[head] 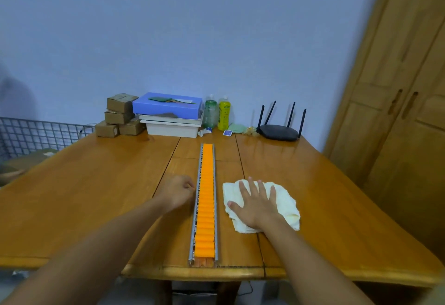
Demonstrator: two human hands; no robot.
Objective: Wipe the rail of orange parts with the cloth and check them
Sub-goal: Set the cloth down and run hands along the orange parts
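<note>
A long metal rail [205, 204] filled with orange roller parts runs down the middle of the wooden table [96, 196], from the near edge toward the back. A crumpled white cloth [286, 204] lies on the table just right of the rail. My right hand [255, 202] rests flat on the cloth with its fingers spread and straight. My left hand [178, 192] lies on the table against the rail's left side, fingers curled inward; nothing shows in it.
At the back stand several brown cardboard boxes [119, 114], a blue box on white trays [168, 114], two bottles [218, 113] and a black router [279, 127]. A wire rack [36, 133] is at the left, a wooden wardrobe [397, 112] at the right.
</note>
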